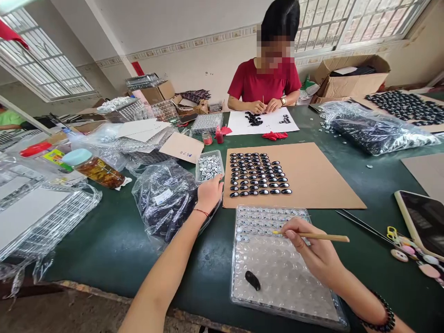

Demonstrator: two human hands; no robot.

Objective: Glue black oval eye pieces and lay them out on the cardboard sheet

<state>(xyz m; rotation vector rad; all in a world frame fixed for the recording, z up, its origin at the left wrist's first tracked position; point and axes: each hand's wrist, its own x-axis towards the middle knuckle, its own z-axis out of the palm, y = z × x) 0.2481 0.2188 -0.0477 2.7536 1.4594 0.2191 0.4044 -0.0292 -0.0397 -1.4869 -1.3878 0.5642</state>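
Screw-top jar [104, 173]: left of the frame; smooth clear wall around amber contents, pale blue lid.
Plastic bag [166, 180]: left of centre; thin, creased, glossy film around something dark.
Tub [198, 173]: centre; low, translucent walls, presumably to keep the loose metal discs [209, 165] together.
Left hand [208, 193]: at the near right corner of the tub; its fingertips are obscured, so whether the grip is spread or pinching cannot be told.
Cardboard sheet [326, 182]: right of centre; flat, matt brown, bearing glossy black ovals [255, 175] in rows, spaced perhaps to keep them apart.
Dimpled tray [284, 282]: lower centre; clear plastic, ring-like pieces [260, 221] filling its upper rows, where the hollows probably hold them steady. A dark, elongated piece [252, 280] lies at its lower left.
Right hand [308, 245]: over the tray; grip pinching a slim wooden stick [329, 237] near its yellow tip, likely for fine control.
Tweezers [364, 225]: lower right; slender, straight, lying on the smooth dark green counter [114, 259].
Phone [421, 222]: right edge; black glass, pale case.
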